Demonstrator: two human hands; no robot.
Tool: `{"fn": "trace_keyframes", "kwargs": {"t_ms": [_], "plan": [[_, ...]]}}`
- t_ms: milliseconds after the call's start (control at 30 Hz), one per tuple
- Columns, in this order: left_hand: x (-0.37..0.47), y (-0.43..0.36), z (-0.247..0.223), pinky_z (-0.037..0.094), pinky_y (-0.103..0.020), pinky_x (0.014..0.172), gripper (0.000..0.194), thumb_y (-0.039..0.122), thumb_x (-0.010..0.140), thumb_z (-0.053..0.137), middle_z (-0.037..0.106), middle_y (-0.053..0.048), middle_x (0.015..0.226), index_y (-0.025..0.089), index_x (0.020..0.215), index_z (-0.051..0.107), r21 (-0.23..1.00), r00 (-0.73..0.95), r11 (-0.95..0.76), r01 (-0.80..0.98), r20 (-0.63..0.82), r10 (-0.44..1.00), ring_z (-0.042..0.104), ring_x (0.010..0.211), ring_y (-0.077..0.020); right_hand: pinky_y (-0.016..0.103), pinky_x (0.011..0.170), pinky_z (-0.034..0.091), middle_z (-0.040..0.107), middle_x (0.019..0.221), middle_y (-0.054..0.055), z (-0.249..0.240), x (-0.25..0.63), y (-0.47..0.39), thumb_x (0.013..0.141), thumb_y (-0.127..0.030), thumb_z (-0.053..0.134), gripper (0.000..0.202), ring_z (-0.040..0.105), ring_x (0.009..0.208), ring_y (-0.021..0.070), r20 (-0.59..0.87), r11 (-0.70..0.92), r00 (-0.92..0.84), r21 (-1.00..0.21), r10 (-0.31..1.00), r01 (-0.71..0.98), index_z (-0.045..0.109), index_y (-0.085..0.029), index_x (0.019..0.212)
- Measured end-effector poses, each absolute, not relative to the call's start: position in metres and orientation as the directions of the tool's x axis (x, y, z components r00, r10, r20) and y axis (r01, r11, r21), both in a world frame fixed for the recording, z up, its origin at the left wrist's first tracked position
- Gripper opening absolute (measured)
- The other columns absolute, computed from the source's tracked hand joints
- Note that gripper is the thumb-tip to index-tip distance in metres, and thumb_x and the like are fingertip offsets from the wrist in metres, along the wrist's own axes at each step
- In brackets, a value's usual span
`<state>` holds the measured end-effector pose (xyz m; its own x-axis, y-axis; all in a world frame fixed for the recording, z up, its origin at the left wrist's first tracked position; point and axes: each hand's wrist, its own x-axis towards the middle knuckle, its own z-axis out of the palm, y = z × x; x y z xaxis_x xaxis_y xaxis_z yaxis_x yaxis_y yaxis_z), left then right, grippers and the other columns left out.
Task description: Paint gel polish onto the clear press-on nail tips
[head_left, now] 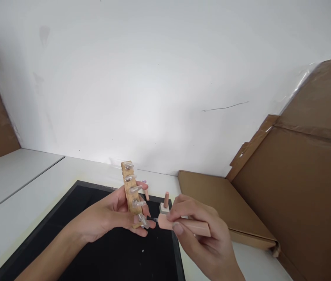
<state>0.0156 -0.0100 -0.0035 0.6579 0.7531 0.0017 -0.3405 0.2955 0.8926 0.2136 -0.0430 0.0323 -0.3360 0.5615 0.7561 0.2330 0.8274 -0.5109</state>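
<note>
My left hand [111, 214] is wrapped round a narrow wooden strip [129, 187], held tilted above the black mat. Several clear nail tips [136, 189] stick out from the strip in a row. In my right hand [203, 234] is a pink brush handle [188, 225], pinched between thumb and fingers. Its dark brush [152, 219] points left, close to the lowest nail tip [143, 220]; whether they touch is too small to tell. Behind my hands a small bottle with a pinkish-brown cap [166, 200] rises from a white block [164, 208].
A black mat [118, 253] lies on the white table [92, 168]. Near its back edge is a small pink stick [147, 194]. To the right lies a flat cardboard box [212, 199], with a taller cardboard panel [306, 187] beyond. A white wall [142, 78] stands behind.
</note>
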Motion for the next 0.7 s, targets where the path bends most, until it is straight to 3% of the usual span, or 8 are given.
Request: {"fn": "trace_keyframes", "kwargs": {"t_ms": [233, 400, 700], "plan": [[0.0144, -0.0109, -0.0060, 0.051, -0.036, 0.079, 0.055, 0.007, 0.073, 0.069, 0.063, 0.000, 0.088, 0.025, 0.120, 0.046, 0.893, 0.657, 0.273, -0.358, 0.033, 0.753, 0.065, 0.083, -0.0157, 0.024, 0.049, 0.039, 0.061, 0.063, -0.003, 0.0315, 0.2084, -0.0438, 0.079, -0.005, 0.053, 0.019, 0.050, 0.050, 0.0102, 0.726, 0.816, -0.376, -0.533, 0.576, 0.222, 0.059, -0.023, 0.083], [0.0141, -0.0109, -0.0062, 0.051, -0.036, 0.079, 0.054, 0.009, 0.075, 0.068, 0.065, -0.001, 0.089, 0.024, 0.121, 0.044, 0.897, 0.664, 0.250, -0.363, 0.061, 0.746, 0.065, 0.086, -0.0169, 0.023, 0.054, 0.041, 0.057, 0.061, -0.004, 0.0310, 0.2089, -0.0435, 0.077, -0.004, 0.051, 0.019, 0.049, 0.052, 0.0094, 0.711, 0.808, -0.384, -0.533, 0.589, 0.251, 0.057, -0.022, 0.079], [0.0150, -0.0118, -0.0066, 0.051, -0.032, 0.076, 0.053, 0.007, 0.075, 0.069, 0.065, -0.001, 0.088, 0.025, 0.118, 0.044, 0.898, 0.665, 0.246, -0.366, 0.068, 0.743, 0.066, 0.088, -0.0184, 0.020, 0.049, 0.036, 0.055, 0.056, -0.006, 0.0287, 0.2121, -0.0439, 0.076, -0.003, 0.048, 0.019, 0.043, 0.047, 0.0071, 0.723, 0.806, -0.357, -0.516, 0.591, 0.290, 0.051, -0.022, 0.071]]}}
